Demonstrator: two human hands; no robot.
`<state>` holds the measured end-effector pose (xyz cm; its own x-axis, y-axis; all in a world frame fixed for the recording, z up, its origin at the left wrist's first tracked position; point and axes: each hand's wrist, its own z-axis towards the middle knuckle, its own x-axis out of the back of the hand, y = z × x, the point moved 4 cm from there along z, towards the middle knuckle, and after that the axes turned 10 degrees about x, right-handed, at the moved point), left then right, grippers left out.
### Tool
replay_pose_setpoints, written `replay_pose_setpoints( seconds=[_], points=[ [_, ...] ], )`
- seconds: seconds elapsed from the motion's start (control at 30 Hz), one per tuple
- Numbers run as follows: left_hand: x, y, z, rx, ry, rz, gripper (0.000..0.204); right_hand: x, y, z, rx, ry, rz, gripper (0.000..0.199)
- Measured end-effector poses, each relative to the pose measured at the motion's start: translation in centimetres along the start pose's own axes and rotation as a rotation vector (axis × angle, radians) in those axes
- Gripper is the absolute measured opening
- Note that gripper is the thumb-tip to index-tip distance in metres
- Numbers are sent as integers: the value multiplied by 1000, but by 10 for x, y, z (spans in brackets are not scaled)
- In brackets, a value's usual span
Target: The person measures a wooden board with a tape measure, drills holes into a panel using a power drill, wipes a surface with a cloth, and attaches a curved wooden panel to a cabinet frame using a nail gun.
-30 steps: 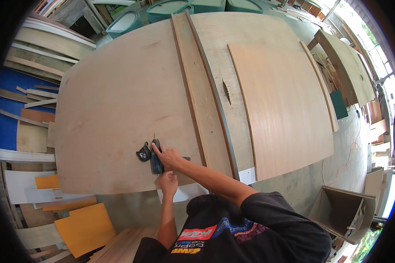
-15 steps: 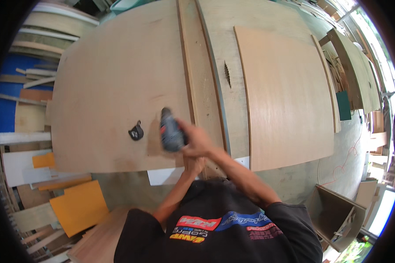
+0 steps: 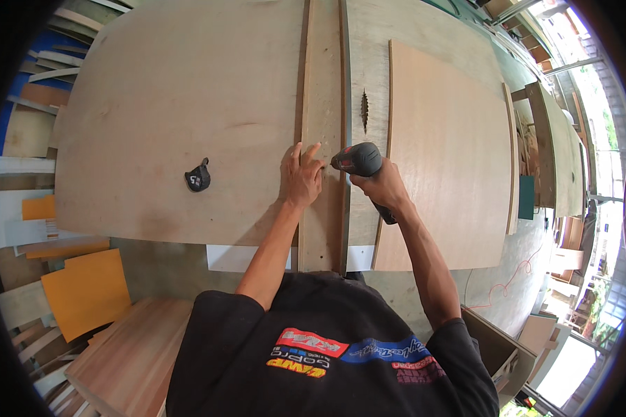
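Observation:
In my right hand (image 3: 389, 189) is a dark cordless drill (image 3: 360, 159), with fingers wrapped round its grip. Its nose points left, over the long wooden board (image 3: 321, 90) that runs away from me. My left hand (image 3: 303, 182) rests on that board's left edge with the fingers apart. One of its fingers reaches toward the drill's tip; whether a small screw is there, I cannot tell. To the left, a black tape measure (image 3: 197, 178) lies on a large pale plywood sheet (image 3: 153, 104).
A toothed saw blade (image 3: 364, 111) pokes up through the surface right of the long board. Beyond it lies a smooth light-brown panel (image 3: 445, 153). Yellow sheets (image 3: 87, 295) and stacked offcuts stand at left. A red cord (image 3: 511, 283) curls across the floor at right.
The drill has swung from left of the long board to its right side, its nose now pointing left. My left hand has moved forward onto the board, apart from my right. The view has shifted.

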<state>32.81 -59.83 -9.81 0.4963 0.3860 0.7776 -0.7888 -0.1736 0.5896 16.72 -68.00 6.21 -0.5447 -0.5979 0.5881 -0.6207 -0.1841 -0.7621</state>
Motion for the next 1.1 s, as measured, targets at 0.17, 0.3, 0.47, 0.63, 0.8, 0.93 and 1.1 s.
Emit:
replay_pose_setpoints(
  seconds=[0.17,0.3,0.47,0.63,0.8,0.93,1.1],
  points=[
    [4,-2,-1,56,-4,-57,16,-9,9,11,38,-19,19,30],
    [6,-3,-2,106,-61,-59,18,-14,10,22,-42,-115,-88,36],
    [-4,-6,-1,70,-41,-48,26,-20,15,27,95,-83,-188,37],
    [-16,-15,-5,77,-7,0,37,-24,-19,31,57,-240,-362,46],
    [-11,-12,-4,88,6,-44,30,-27,-24,36,-22,-283,-436,52],
    [-11,-9,-5,111,-35,-39,34,-24,-21,35,-3,-277,-446,52],
    [-13,-12,-2,146,-61,42,32,-25,-26,35,36,-274,-464,50]
  ],
)
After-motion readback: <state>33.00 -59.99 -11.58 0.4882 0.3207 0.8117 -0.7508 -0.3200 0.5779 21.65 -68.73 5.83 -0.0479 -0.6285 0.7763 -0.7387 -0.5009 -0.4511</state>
